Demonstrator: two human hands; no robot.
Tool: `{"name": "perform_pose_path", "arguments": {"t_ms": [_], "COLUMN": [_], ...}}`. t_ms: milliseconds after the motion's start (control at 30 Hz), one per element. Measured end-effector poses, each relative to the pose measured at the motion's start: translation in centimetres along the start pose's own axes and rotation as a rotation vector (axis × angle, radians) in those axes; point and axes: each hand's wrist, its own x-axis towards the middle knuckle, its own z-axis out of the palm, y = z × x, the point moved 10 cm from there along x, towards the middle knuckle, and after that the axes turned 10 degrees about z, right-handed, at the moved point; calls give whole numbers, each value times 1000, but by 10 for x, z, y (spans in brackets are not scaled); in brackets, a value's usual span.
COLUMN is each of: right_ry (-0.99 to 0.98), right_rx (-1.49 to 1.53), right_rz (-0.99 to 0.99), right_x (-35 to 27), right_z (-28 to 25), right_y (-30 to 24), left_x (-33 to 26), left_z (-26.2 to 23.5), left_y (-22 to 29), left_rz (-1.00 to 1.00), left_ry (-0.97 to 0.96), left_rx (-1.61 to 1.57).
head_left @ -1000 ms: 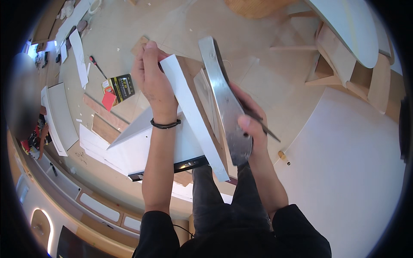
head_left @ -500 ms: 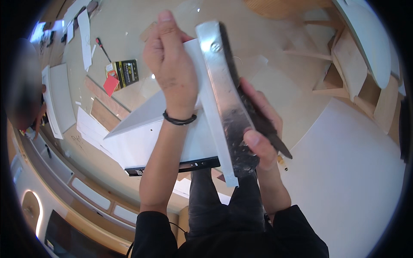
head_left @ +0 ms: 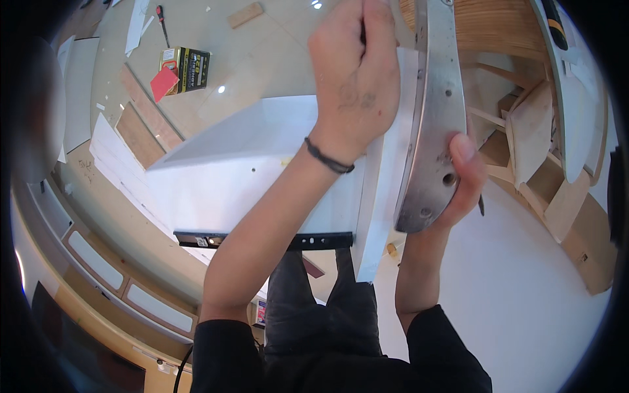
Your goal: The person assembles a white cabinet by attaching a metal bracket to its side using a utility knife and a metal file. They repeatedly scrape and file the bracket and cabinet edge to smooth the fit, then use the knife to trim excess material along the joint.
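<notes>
A white panel (head_left: 249, 164) with a black metal rail (head_left: 262, 240) along its near edge lies in front of me, over my legs. My left hand (head_left: 357, 72) is closed near the panel's upright white side board (head_left: 386, 190), fingers pinched together on something too small to see. A thin black band circles that wrist. My right hand (head_left: 462, 177) grips the lower end of a long curved metal bar (head_left: 432, 111) with several holes, held upright next to the side board.
On the floor at the upper left lie a yellow-and-black box (head_left: 187, 65), a red card (head_left: 162, 82), a screwdriver (head_left: 162, 19), wooden strips (head_left: 141, 124) and a small wood block (head_left: 246, 14). Wooden furniture parts (head_left: 531, 131) stand at the right. A white sheet (head_left: 524, 295) covers the floor at the lower right.
Both hands and the metal bar have come closer and higher in view. The bar now stands more upright, and my left hand has shifted right, up against it.
</notes>
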Motion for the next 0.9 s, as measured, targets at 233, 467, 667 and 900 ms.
{"name": "perform_pose_path", "arguments": {"t_ms": [233,467,667,900], "right_ry": [-12,0,34,40], "right_rx": [-120,-69,-138,-230], "right_rz": [18,-6,-25,-47], "right_x": [-28,-12,-3,-14], "right_z": [-12,-5,6,-4], "right_y": [7,-1,-15,-11], "left_x": [3,-5,3,-3], "left_z": [0,-2,-1,-4], "left_y": [1,11,15,10], "left_rz": [-12,84,150,122], "left_ry": [-12,-28,-3,-18], "left_rx": [-12,51,104,106]}}
